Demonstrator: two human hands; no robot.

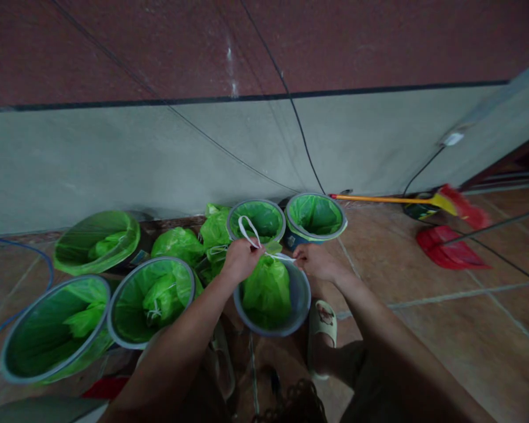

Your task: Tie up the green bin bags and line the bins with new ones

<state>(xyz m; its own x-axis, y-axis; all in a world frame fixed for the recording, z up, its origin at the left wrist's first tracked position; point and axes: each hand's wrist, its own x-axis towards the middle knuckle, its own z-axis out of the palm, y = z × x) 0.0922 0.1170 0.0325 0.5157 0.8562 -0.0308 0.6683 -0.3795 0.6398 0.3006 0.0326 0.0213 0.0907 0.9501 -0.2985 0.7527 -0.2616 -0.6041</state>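
A green garbage bag [267, 291], gathered at its top, hangs or rests inside a grey trash can [303, 305] between my feet. White drawstrings [282, 257] run from the bag's neck to both hands. My left hand [242, 258] is closed on the drawstring, and a white loop [249, 229] stands up above its fingers. Pinched in my right hand [315, 261] is the other end, pulled out to the right. Whether the bag touches the can's bottom is hidden.
Two lined bins [258, 205] [315, 237] stand behind, against the wall. Several lined bins [150, 265] and tied green bags [177, 245] crowd the left. At right lie a broom [379, 200] and a red dustpan [449, 249]. A blue hose [48, 264] crosses the left floor.
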